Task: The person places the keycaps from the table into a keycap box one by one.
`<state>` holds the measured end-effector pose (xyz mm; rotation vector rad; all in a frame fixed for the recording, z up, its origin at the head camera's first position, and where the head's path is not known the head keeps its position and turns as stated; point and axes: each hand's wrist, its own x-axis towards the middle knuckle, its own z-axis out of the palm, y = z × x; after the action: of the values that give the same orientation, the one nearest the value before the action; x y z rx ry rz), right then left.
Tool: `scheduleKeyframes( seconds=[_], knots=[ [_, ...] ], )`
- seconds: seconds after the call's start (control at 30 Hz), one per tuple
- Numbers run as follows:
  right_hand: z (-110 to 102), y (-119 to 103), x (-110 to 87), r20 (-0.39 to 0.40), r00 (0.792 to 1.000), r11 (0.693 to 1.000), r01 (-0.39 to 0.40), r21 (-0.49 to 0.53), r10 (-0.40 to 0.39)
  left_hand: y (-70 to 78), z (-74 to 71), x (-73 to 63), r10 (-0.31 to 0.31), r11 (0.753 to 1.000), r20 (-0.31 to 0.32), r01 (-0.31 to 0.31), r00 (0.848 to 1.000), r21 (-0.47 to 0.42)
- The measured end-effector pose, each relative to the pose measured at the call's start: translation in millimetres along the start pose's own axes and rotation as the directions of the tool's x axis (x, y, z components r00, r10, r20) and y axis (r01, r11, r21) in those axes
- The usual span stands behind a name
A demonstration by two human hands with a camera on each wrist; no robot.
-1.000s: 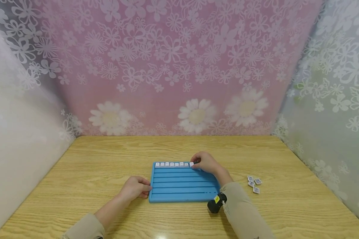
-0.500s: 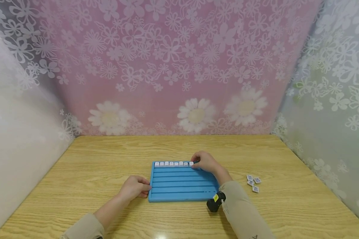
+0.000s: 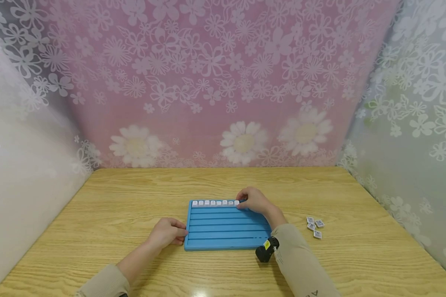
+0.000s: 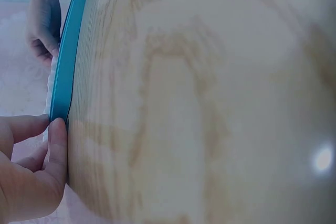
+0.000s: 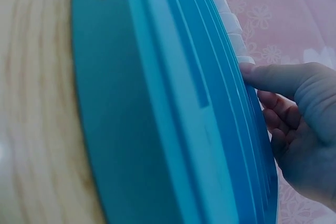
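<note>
A blue slotted keycap tray lies on the table, with a row of white keycaps along its far ledge. My left hand grips the tray's left edge between thumb and fingers, as the left wrist view also shows. At the right end of the row, my right hand pinches a white keycap, which sits in line with the others. In the right wrist view the thumb presses at the last keycap, while the other fingers are partly hidden behind the tray.
Several loose keycaps lie on the wooden table to the right of the tray. A black wrist camera on the right sleeve overlaps the tray's near right corner. A flowered curtain hangs behind the table.
My right hand and its keycap shift very slightly left along the row. The left hand keeps its grip on the tray edge.
</note>
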<state>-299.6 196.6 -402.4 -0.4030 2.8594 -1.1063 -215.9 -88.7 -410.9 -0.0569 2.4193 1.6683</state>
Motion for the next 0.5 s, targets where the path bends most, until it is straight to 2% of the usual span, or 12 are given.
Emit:
scheduleKeyframes(
  seconds=[0.27,0.5],
  knots=[
    [-6.5,2.5,-2.5,-0.004,1.0,0.999,0.022,0.046,-0.022,2.7,-0.4,-1.9,-0.005,1.0,0.003,0.005,1.0,0.01],
    [-22.1,16.1,-10.9,-0.03,0.997,0.991,0.067,0.118,-0.064,2.6,0.0,-3.1,-0.002,1.0,0.005,0.002,1.0,0.016]
  ],
)
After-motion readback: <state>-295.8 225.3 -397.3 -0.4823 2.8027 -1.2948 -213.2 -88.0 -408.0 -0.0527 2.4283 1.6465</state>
